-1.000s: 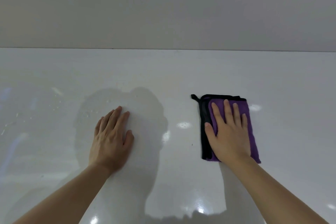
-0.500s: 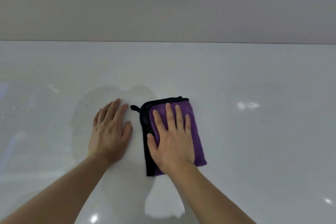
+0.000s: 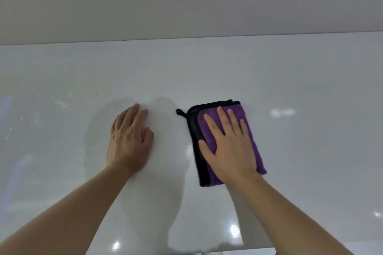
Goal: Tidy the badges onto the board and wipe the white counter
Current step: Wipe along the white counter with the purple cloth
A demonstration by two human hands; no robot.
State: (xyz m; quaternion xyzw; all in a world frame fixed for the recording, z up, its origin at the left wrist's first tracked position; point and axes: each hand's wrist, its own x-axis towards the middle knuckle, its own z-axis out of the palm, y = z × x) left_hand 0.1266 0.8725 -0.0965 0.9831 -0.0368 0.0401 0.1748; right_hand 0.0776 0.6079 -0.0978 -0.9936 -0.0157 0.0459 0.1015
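Mid-surface (image 3: 290, 72): right hand (image 3: 230, 147) flat, fingers straight, pressing folded purple cloth (image 3: 251, 136). Left hand (image 3: 129, 141) flat, bracing. Wiping underway; droplets (image 3: 62, 104) remain toward left edge. No badges or board visible.

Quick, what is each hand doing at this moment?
Left hand: open, flat on the white counter, holding nothing.
Right hand: open, pressing flat on the purple cloth.

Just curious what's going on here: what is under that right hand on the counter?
A folded purple cloth with black edging lies flat beneath the right hand, on the white counter. The hand hides the cloth's middle, and the counter under the cloth cannot be seen.
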